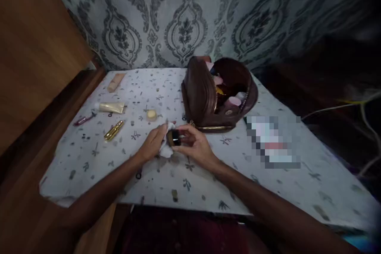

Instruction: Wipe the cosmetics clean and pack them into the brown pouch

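My left hand [152, 143] is closed on a crumpled white cloth [166, 151], which lies against a small dark bottle [170, 138] with a shiny black cap. From the right, my right hand [195, 147] grips that bottle by its capped end. Just behind both hands stands a brown cosmetic bag [199, 91], unzipped, with pink, white and yellow items inside. A small jar with a pale yellow top [151, 115] sits behind my left hand.
On the left of the patterned tablecloth [125, 182] lie a gold tube [114, 130], a cream tube [111, 107], a peach tube [116, 82] and a slim purplish item [84, 119]. A pixelated flat object [274, 143] lies at the right. Patterned wall behind.
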Tool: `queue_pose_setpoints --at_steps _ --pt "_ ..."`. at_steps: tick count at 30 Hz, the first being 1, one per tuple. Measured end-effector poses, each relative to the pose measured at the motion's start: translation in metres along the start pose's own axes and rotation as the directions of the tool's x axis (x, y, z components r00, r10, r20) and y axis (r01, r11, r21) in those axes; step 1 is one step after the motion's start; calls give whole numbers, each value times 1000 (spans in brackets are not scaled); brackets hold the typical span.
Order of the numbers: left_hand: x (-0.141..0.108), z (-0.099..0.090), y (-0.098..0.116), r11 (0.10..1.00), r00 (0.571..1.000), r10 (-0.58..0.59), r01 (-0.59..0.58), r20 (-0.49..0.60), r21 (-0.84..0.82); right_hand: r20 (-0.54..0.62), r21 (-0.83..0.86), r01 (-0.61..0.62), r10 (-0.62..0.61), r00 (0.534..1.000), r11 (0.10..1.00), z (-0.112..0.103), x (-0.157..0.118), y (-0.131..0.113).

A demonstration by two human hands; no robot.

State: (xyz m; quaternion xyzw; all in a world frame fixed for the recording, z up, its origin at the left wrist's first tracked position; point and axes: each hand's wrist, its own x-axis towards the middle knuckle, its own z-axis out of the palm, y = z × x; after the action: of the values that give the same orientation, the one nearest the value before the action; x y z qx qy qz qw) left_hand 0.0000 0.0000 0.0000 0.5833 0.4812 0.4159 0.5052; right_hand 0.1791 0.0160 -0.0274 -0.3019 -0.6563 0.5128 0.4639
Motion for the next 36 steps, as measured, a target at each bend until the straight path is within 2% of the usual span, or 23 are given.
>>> queue_pose_setpoints --at_steps 2,5,10,14,16,20,22,29,36 --pt "0 0 3 998 999 -31 33 -39 59 -27 -107 73 -76 997 992 -2 -1 -4" --pt "-1 0 6 993 997 -72 75 -29 93 -44 -245 183 -199 979 952 -3 -3 -8" --pt "-6 -2 5 990 970 -129 138 208 -27 -54 -374 275 -317 947 886 -4 -4 -10" --pt "-8 -1 1 964 936 -183 231 299 -134 -39 -395 324 -368 929 860 -2 -4 -10" --pt "-7 0 2 956 938 -194 246 287 -159 -29 -386 339 -378 925 858 -2 -4 -11" --pt "-4 -3 5 966 978 -112 149 175 -211 21 -354 319 -334 942 879 -3 -3 -11" --pt "-3 -6 6 967 980 -105 141 172 -214 40 -333 303 -308 951 893 -4 -4 -9" --pt "-1 -12 1 957 966 -179 215 188 -195 11 -324 294 -307 952 899 -3 -6 -3" --pt "-4 -8 -4 918 925 -323 358 201 -172 37 -470 397 -432 901 788 -6 -6 -9"
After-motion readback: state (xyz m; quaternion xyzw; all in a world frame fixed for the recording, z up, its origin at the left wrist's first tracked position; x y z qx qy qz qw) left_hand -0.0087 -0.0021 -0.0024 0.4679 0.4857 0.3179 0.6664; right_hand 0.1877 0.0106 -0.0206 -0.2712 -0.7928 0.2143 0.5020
